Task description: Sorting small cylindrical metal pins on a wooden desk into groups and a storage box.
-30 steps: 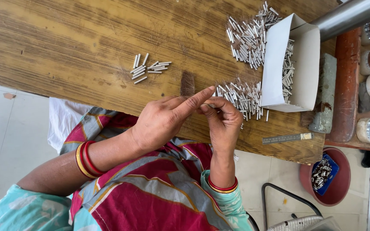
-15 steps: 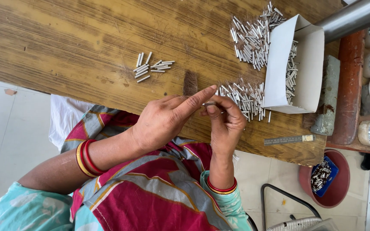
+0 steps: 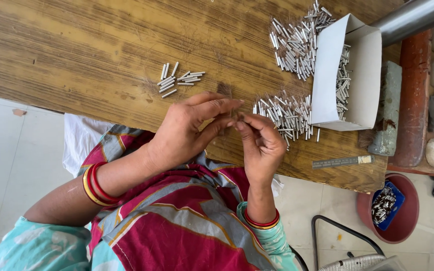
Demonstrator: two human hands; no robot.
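Small tube group (image 3: pixel 177 80) lay on the table (image 3: pixel 76 45), unchanged. Left hand (image 3: pixel 187 130) had curled since half a second earlier; fingertips now met the right hand (image 3: pixel 262 145) at the table edge, both pinching closed. Pinched item too small to identify. Tube pile (image 3: pixel 285 113) just beyond; box (image 3: pixel 362 75) right.
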